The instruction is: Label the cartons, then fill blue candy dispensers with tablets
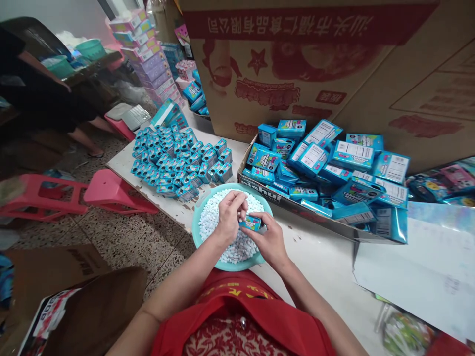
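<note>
Over a mint-green basin (195,230) heaped with small white candies (237,252), both my hands work close together. My right hand (272,240) grips a small blue candy box (252,223) between thumb and fingers, its printed face turned up. My left hand (232,212) is curled closed at the box's left end, with a few white pieces showing at its fingertips. How many it holds is hidden by the fingers. Beyond the basin stand rows of small blue boxes (181,160) with dark round openings on top.
A cardboard tray (297,207) piled with blue boxes sits right of the basin, before a large carton (315,64). Stacked pastel boxes (156,74) rise at the back. Pink stools (115,190) and a brown carton (92,306) stand left. Another person (33,84) is at far left.
</note>
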`<action>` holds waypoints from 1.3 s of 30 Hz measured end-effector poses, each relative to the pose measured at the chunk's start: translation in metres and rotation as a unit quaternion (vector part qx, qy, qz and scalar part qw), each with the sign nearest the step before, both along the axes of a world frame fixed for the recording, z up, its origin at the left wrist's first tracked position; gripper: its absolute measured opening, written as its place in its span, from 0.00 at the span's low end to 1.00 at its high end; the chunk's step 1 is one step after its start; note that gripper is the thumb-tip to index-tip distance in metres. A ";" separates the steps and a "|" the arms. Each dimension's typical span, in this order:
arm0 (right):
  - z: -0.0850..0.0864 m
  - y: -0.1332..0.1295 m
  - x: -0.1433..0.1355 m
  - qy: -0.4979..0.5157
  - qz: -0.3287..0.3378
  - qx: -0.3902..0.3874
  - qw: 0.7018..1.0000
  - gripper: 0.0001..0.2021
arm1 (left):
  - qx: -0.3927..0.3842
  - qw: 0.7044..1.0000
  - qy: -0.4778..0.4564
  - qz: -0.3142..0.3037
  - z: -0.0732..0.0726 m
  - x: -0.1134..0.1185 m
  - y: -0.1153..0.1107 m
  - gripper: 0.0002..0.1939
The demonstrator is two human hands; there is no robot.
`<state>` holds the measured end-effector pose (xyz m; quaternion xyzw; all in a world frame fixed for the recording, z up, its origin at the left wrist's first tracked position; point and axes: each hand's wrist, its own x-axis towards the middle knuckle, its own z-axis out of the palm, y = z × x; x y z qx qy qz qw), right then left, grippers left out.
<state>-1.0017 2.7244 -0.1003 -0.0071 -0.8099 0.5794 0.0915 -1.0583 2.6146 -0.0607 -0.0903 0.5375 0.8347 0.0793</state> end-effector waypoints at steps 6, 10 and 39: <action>-0.003 0.001 0.003 -0.012 -0.004 -0.025 1.000 0.14 | 0.005 0.999 0.006 0.033 -0.001 -0.003 -0.006 0.10; -0.003 0.004 0.001 -0.016 0.006 -0.002 1.000 0.14 | -0.034 0.999 0.023 0.014 -0.003 0.000 -0.005 0.10; -0.033 0.094 0.059 -0.086 -0.241 -0.134 0.957 0.20 | -0.756 0.605 0.161 -0.191 -0.111 -0.008 -0.031 0.26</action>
